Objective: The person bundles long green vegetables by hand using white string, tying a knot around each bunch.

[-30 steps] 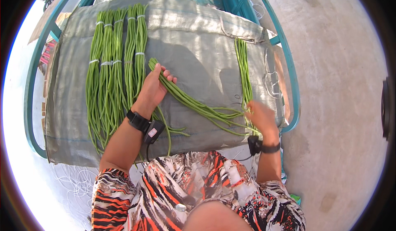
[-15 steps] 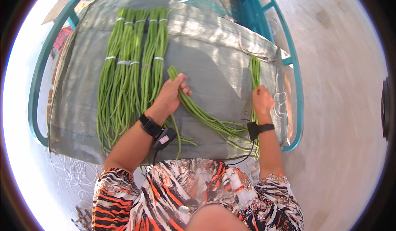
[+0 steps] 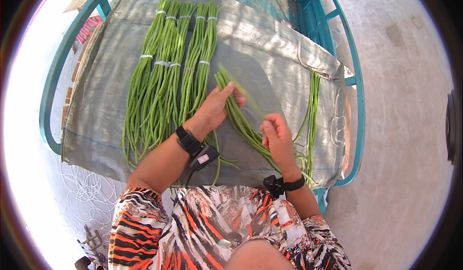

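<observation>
My left hand (image 3: 215, 107) is closed round a bunch of long green beans (image 3: 245, 127), whose tips point up and whose lengths trail toward my right wrist. My right hand (image 3: 278, 137) pinches one long bean (image 3: 250, 97), smeared by motion, its far end beside the top of that bunch. Several bundles of long beans (image 3: 159, 89), bound with white ties near the top and at mid-length, lie side by side left of my left hand. A small loose pile of long beans (image 3: 313, 110) lies to the right of my right hand.
Grey woven sheeting (image 3: 260, 82) covers the surface under the beans. A teal metal rail (image 3: 359, 110) curves along the right, and another rail (image 3: 47, 101) along the left. Tangled white cord (image 3: 89, 188) lies on the floor at lower left.
My right hand has moved left from the loose pile with a bean in its fingers, toward the bunch. My left hand still holds the bunch. The whole view has shifted slightly.
</observation>
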The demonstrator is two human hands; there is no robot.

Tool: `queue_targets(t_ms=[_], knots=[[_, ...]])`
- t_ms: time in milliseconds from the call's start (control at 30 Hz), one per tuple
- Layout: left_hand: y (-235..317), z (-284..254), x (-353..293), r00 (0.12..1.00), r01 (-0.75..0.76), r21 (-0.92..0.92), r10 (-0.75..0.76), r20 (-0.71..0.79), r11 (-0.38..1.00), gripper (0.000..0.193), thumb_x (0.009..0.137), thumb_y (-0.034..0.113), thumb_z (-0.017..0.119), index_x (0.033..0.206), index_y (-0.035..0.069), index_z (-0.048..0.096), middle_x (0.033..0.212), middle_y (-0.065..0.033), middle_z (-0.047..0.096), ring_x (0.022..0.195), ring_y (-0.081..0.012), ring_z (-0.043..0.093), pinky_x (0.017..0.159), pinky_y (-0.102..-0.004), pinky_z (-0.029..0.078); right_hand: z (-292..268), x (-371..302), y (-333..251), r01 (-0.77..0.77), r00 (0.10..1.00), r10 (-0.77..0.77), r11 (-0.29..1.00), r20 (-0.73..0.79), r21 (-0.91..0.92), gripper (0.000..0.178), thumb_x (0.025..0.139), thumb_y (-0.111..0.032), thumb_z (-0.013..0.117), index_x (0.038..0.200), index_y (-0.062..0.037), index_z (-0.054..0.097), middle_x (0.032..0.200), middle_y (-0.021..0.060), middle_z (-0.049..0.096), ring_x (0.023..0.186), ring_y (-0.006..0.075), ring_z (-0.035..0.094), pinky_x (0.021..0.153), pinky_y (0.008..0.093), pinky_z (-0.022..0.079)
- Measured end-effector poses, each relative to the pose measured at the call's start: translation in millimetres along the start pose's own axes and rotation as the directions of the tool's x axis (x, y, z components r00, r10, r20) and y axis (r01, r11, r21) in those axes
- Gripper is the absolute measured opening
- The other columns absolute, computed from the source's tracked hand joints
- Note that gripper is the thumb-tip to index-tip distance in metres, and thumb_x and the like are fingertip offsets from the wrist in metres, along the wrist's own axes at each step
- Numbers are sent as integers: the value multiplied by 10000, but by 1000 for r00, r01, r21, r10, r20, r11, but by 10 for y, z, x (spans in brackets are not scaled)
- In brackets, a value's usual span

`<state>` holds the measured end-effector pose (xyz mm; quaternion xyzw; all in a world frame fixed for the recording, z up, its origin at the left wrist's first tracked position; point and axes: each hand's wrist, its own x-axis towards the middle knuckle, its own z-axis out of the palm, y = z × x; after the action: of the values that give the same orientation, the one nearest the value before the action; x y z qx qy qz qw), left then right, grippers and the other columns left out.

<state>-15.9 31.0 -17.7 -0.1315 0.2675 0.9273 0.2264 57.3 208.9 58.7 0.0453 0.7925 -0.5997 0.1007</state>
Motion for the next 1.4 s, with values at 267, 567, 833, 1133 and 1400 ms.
queue_targets(t_ms=[267, 567, 833, 1133, 1400], knots=[[21, 13, -53, 998, -29, -46, 32, 51, 999, 205, 959, 221, 440, 1037, 45, 511, 1103, -133, 580, 977, -262, 578, 861, -393, 475, 38, -76, 168, -119, 992, 121, 990, -23, 76, 126, 919, -128, 484, 992, -34, 525, 712, -6, 531, 473, 23, 417, 427, 180, 327], [23, 16, -56, 998, 5, -124, 3, 68, 992, 210, 949, 208, 466, 1078, 44, 488, 979, -79, 598, 937, -232, 583, 875, -383, 476, -8, -95, 395, -164, 986, 164, 986, -16, 19, 124, 913, -141, 487, 950, -38, 545, 678, -1, 528, 468, 34, 422, 425, 190, 337], [8, 45, -7, 994, 22, -160, -5, 106, 987, 147, 945, 214, 480, 943, 74, 524, 857, -35, 564, 826, -190, 564, 853, -374, 473, -24, -60, 301, -170, 985, 167, 976, -35, -135, 146, 909, -175, 495, 936, -40, 545, 655, -11, 524, 480, 53, 444, 439, 213, 353], [15, -5, -13, 996, -7, -124, 19, 92, 992, 151, 958, 211, 462, 893, 79, 497, 736, 1, 495, 697, -142, 500, 816, -348, 462, -819, -522, 224, -224, 958, 35, 707, -283, -671, 237, 880, -276, 518, 873, -54, 602, 711, 109, 629, 647, 267, 609, 599, 349, 451], [18, 24, 6, 998, 12, -97, -6, 62, 995, 157, 957, 220, 462, 961, 68, 499, 757, -4, 497, 710, -141, 502, 836, -346, 466, -1441, -341, 426, -280, 896, -181, 476, -405, -834, 206, 845, -296, 549, 866, -97, 600, 806, 118, 638, 777, 324, 609, 668, 424, 447]])
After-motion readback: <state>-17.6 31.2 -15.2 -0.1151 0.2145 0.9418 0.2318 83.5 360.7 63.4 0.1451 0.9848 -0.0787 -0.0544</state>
